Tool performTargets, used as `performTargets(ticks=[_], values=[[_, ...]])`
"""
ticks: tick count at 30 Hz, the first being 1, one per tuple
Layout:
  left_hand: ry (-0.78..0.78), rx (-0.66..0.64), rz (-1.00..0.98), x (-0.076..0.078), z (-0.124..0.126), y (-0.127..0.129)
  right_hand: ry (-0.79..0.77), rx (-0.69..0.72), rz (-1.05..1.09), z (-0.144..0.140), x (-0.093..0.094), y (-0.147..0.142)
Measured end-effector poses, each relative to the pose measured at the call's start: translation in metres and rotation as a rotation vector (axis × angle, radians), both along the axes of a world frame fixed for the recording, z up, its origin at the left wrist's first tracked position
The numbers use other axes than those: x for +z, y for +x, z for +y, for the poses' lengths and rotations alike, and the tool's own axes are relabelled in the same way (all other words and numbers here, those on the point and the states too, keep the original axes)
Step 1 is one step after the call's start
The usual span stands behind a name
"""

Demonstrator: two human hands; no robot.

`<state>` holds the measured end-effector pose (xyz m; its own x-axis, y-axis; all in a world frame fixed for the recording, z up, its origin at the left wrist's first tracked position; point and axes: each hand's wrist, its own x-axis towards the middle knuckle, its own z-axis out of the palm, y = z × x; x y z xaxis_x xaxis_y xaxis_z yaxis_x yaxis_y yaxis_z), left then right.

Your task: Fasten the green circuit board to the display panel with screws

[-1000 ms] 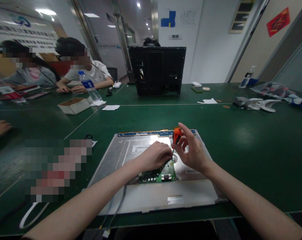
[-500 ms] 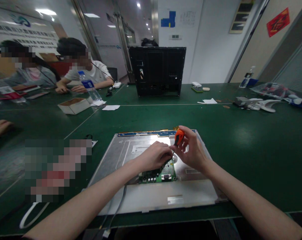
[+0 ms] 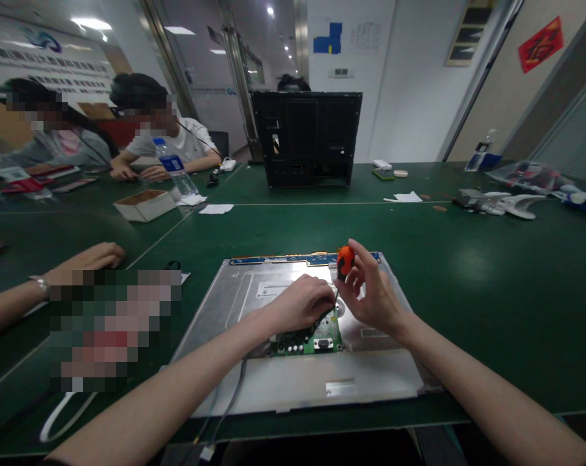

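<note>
The right hand [image 3: 370, 294] pinches an orange screwdriver [image 3: 344, 262] upright over the green circuit board [image 3: 316, 338], which the left hand [image 3: 300, 304], fingers curled, presses onto the metal panel [image 3: 293, 382].

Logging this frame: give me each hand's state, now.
Left hand: curled shut, resting on the green circuit board.
Right hand: shut on the orange-handled screwdriver, held upright over the board.
</note>
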<state>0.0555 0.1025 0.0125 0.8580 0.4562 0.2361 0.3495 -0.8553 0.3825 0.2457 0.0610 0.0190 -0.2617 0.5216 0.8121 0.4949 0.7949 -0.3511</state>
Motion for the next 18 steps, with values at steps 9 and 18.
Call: performTargets(ticks=[9,18], values=[[0.035,0.018,0.005,0.0015,-0.0023,-0.0009,-0.002,0.001,0.015,0.0029,-0.0033,0.0016],[0.017,0.016,0.014,-0.0006,-0.0008,-0.0008,0.033,-0.036,-0.041,0.0009,0.0010,0.0013]])
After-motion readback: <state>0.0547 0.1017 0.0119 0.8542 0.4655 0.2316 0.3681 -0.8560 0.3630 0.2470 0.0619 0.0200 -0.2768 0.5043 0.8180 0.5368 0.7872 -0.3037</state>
